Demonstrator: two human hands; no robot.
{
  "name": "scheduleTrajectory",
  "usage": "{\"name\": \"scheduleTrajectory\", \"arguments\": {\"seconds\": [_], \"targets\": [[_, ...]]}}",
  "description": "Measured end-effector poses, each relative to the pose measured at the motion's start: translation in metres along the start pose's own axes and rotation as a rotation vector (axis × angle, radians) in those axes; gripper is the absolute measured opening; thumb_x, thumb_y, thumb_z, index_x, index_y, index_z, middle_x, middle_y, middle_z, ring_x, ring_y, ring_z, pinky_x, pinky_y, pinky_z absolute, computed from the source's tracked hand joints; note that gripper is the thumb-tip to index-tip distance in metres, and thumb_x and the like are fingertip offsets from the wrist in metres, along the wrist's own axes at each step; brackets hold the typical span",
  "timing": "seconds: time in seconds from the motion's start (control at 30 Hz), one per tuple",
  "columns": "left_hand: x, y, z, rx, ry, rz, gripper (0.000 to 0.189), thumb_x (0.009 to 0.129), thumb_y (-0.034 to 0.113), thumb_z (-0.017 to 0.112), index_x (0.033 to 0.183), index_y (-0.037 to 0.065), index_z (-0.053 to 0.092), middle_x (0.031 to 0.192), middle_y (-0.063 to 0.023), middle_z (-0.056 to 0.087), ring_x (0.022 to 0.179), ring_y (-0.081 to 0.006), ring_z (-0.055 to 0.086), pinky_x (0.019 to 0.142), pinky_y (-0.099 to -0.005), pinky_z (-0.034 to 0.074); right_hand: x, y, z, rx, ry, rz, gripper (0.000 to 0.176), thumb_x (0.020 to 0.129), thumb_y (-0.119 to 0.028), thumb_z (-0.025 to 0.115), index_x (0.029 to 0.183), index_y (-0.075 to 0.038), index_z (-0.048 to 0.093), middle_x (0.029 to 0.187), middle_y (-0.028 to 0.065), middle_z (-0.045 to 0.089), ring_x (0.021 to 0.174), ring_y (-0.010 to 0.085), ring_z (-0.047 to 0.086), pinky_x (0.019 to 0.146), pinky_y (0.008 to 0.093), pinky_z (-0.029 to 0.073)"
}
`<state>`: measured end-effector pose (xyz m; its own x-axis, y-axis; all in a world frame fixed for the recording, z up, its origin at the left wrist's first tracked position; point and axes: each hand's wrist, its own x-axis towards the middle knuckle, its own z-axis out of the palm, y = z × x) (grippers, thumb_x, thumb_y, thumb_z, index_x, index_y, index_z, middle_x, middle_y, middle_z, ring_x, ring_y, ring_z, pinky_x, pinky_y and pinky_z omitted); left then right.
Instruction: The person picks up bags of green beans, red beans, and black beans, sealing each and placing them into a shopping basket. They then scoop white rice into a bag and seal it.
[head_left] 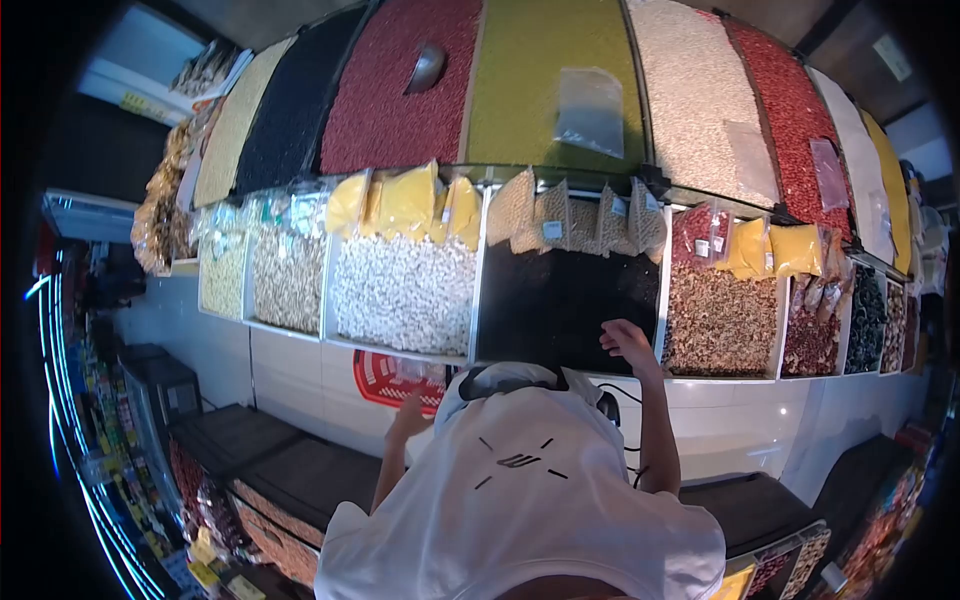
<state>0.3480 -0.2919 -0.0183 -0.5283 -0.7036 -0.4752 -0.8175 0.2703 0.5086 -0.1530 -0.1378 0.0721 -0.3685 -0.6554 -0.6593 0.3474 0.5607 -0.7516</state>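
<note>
My right hand (627, 342) hovers over the front right part of a bin of black grains or seeds (570, 305). Its fingers are loosely bent and apart, and nothing shows in them. Lower down on the left, my left hand (407, 418) hangs beside a red basket (375, 385), with its fingers apart and no object visible in it. A clear plastic bag seems to lie in the basket. Bags of tan beans or grains (553, 217) stand along the back of the black bin. To its left is a bin of white pieces (405, 290).
Behind the front bins rise sloped bins of red beans (400, 120), green beans or grains (510, 90) and pale beans (695, 90). A metal scoop (427, 68) rests on the red beans. Yellow bags (405, 200) line the divider. Dark-topped units (240, 440) stand behind me.
</note>
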Motion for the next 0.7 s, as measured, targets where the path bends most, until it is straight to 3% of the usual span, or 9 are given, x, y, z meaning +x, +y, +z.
{"name": "scheduleTrajectory", "arguments": {"seconds": [0.03,0.07,0.23,0.3,0.33,0.37,0.43,0.57,0.7], "targets": [[-0.031,-0.001,0.027,0.279,-0.064,0.015,0.048,0.075,0.025,0.065,0.114,0.004,0.048,0.091,-0.0206,0.062,0.087,-0.0380,0.059,0.073,-0.0426,0.046,-0.006,0.003,0.010,-0.015,-0.034,0.012,0.026,0.089,-0.028,0.051,0.101,-0.006,0.058,0.080,0.0036,0.061,0.072,0.0095,0.058,0.062,0.0229,0.045],[-0.049,0.001,0.043,0.270,-0.061,-0.018,0.048,0.075,0.025,0.065,0.114,0.004,0.048,0.091,-0.0206,0.062,0.087,-0.0380,0.059,0.073,-0.0426,0.046,-0.008,0.002,0.020,-0.023,-0.066,0.026,0.026,0.089,-0.027,0.051,0.100,-0.005,0.058,0.081,0.0038,0.061,0.074,0.0100,0.058,0.062,0.0234,0.045],[-0.062,0.037,0.079,0.004,0.105,-0.298,0.039,0.077,0.020,0.059,0.112,0.004,0.050,0.089,-0.0233,0.061,0.085,-0.0398,0.059,0.071,-0.0439,0.046,-0.001,-0.007,0.063,-0.285,-0.281,-0.121,0.026,0.088,-0.026,0.052,0.099,-0.003,0.057,0.081,0.0079,0.061,0.076,0.0157,0.060,0.065,0.0277,0.047],[-0.052,0.054,0.094,-0.115,0.165,-0.388,0.036,0.079,0.018,0.057,0.111,0.004,0.051,0.088,-0.0244,0.061,0.085,-0.0405,0.059,0.070,-0.0444,0.046,-0.003,-0.018,0.079,-0.582,-0.388,-0.379,0.026,0.086,-0.025,0.052,0.098,-0.002,0.056,0.085,0.0134,0.062,0.080,0.0247,0.062,0.071,0.0336,0.048],[-0.047,0.059,0.096,-0.168,0.195,-0.432,0.034,0.079,0.017,0.056,0.110,0.004,0.051,0.088,-0.0250,0.061,0.085,-0.0409,0.058,0.069,-0.0446,0.046,-0.004,-0.024,0.088,-0.588,-0.394,-0.378,0.026,0.086,-0.025,0.052,0.098,-0.002,0.056,0.085,0.0134,0.062,0.080,0.0247,0.062,0.071,0.0336,0.048],[-0.042,0.061,0.094,-0.168,0.197,-0.433,0.034,0.079,0.017,0.056,0.110,0.004,0.051,0.088,-0.0250,0.061,0.085,-0.0409,0.058,0.069,-0.0446,0.046,-0.006,-0.029,0.098,-0.702,-0.402,-0.440,0.026,0.086,-0.024,0.052,0.098,-0.002,0.056,0.086,0.0151,0.062,0.082,0.0282,0.061,0.073,0.0360,0.047],[-0.037,0.063,0.093,-0.078,0.392,-0.315,0.012,0.083,0.011,0.053,0.089,0.002,0.057,0.076,-0.0189,0.062,0.075,-0.0355,0.061,0.063,-0.0422,0.046,-0.022,-0.031,0.116,-0.816,-0.407,-0.490,0.026,0.085,-0.024,0.052,0.098,-0.003,0.055,0.088,0.0168,0.062,0.085,0.0317,0.060,0.075,0.0385,0.046],[-0.024,0.050,0.085,-0.079,0.408,-0.341,0.013,0.081,0.011,0.052,0.089,0.004,0.059,0.075,-0.0222,0.060,0.077,-0.0403,0.058,0.064,-0.0466,0.044,-0.042,-0.015,0.136,-0.813,-0.455,-0.648,0.025,0.084,-0.024,0.053,0.099,-0.004,0.054,0.085,0.0154,0.061,0.079,0.0298,0.060,0.070,0.0375,0.047],[-0.029,0.042,0.067,-0.097,0.432,-0.307,0.015,0.082,0.013,0.049,0.089,0.002,0.057,0.077,-0.0240,0.060,0.077,-0.0415,0.057,0.066,-0.0482,0.044,-0.045,0.035,0.144,-0.963,-0.532,-0.548,0.030,0.082,-0.028,0.053,0.100,-0.005,0.054,0.087,0.0168,0.061,0.081,0.0322,0.060,0.071,0.0402,0.046]]}}
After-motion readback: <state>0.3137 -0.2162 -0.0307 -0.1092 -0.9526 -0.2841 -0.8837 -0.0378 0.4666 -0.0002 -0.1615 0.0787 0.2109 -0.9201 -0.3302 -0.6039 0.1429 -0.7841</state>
